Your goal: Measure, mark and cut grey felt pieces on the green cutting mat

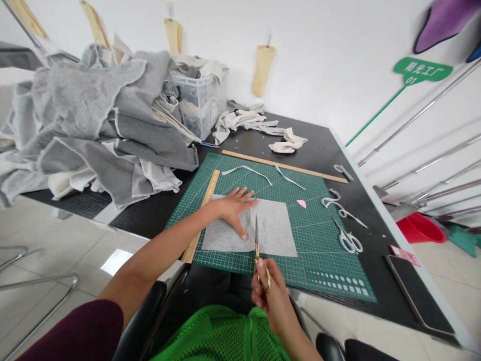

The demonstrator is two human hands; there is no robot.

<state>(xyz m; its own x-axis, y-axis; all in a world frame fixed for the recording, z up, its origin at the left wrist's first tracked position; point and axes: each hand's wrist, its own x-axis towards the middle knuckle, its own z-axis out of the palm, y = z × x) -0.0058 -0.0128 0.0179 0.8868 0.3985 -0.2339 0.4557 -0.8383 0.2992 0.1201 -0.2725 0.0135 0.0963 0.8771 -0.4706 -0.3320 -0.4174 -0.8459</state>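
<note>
A grey square of fabric (276, 228) lies on the green cutting mat (311, 260). My left hand (235, 208) lies flat on the left part of the fabric, fingers spread, pressing it down. My right hand (272, 296) grips the handles of gold scissors (257, 245) at the near edge of the mat. Their blades point away from me and run into the fabric just right of my left hand's fingers.
Wooden rulers lie along the mat's left edge (201, 215) and far edge (283, 166). White scissors (348, 240), a pink chalk piece (301, 203) and fabric strips (338, 203) lie to the right. A heap of grey cloth (101, 120) and a plastic bin (199, 103) fill the left. A dark tablet (417, 293) sits near the right corner.
</note>
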